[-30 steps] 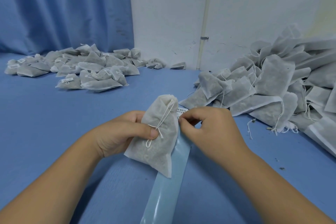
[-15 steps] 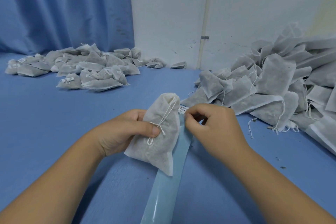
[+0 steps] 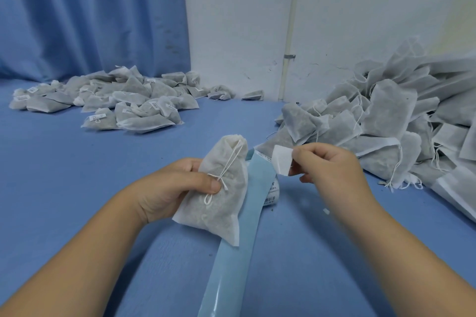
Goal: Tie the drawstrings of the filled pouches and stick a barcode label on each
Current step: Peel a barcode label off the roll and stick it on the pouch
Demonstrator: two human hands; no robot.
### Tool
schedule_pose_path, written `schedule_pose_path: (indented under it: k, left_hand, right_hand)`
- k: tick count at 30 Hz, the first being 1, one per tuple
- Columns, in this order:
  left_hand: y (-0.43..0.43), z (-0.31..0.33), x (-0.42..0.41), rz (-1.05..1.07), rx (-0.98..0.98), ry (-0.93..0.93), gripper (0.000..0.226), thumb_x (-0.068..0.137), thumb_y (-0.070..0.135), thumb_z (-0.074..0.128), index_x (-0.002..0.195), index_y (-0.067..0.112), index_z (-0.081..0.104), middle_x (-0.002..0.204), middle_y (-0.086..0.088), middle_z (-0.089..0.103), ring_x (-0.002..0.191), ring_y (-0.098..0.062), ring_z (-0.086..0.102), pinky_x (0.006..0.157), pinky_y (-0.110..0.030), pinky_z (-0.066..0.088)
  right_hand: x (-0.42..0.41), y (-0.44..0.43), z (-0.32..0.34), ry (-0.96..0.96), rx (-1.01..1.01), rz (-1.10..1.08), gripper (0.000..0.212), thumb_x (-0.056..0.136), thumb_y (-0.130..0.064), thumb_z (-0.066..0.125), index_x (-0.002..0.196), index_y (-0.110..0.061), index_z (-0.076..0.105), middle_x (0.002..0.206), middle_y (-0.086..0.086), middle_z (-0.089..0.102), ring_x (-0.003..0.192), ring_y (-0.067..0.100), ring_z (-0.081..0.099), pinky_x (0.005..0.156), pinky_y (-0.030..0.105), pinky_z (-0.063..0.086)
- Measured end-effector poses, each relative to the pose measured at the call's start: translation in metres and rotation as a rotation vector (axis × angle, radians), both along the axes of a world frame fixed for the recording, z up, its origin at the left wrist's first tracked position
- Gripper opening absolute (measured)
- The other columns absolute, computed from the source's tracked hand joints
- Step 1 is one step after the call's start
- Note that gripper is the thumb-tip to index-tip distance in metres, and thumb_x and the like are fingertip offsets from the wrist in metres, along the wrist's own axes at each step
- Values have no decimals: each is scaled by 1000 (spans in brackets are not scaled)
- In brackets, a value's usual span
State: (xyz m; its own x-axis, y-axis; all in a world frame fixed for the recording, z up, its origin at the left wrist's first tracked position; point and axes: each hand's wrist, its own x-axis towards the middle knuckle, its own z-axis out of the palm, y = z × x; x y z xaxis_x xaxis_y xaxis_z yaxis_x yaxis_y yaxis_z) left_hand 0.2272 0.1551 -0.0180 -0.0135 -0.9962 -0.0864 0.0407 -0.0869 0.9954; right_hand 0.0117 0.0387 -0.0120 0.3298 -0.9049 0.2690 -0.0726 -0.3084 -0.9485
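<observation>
My left hand [image 3: 177, 188] grips a filled white pouch [image 3: 221, 193] with its thumb over the knotted drawstring [image 3: 222, 177]; the pouch's neck is gathered shut and points up. My right hand [image 3: 327, 170] pinches a small white label [image 3: 282, 159] between thumb and forefinger, held in the air to the right of the pouch, its blank side facing me. A light blue backing strip [image 3: 239, 239] lies on the table under the pouch and runs toward me. More printed labels [image 3: 270, 195] show where the strip curls under.
On the blue table [image 3: 64, 175], a pile of tied, labelled pouches [image 3: 116, 103] lies at the back left. A bigger heap of pouches with loose strings [image 3: 386, 126] fills the right side. A blue curtain and a white wall stand behind.
My right hand has peeled a label off the strip and lifted it up and to the right. My left hand keeps holding the pouch in about the same spot.
</observation>
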Motion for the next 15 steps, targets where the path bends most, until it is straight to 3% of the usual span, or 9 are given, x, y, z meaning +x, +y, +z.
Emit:
schedule_pose_path:
  k: [2,6,11,15]
  left_hand:
    - [0,0,1,4,8,8,74,58,15,74,121,-18,54,89,-13,67,76,-20,67,69,-26,55]
    - [1,0,4,12,-13,49,17,69,5,66,81,8,76,76,-6,70,69,-15,68,62,-23,54]
    - [6,4,4,77,-31,33,17,71,6,64,82,7,77,84,-11,72,76,-19,70,68,-26,57]
    - [9,13,-1,177,-69,51,37,58,11,77,94,2,76,96,-18,72,85,-24,71,73,-31,60]
  right_hand:
    - [-5,-4,1,-60,44,-15,20,83,-12,60,69,-18,74,70,-1,73,66,7,67,67,28,51]
    - [-15,-14,7,-159,73,-40,27,84,-13,60,67,-27,76,70,2,73,63,9,66,63,27,48]
    - [-36,-16,10,-208,98,245,16,81,-16,63,70,-15,75,69,6,67,58,11,57,55,24,47]
    - [-59,-10,-4,-47,80,297,13,73,-21,66,67,-12,72,63,4,65,57,11,56,55,21,48]
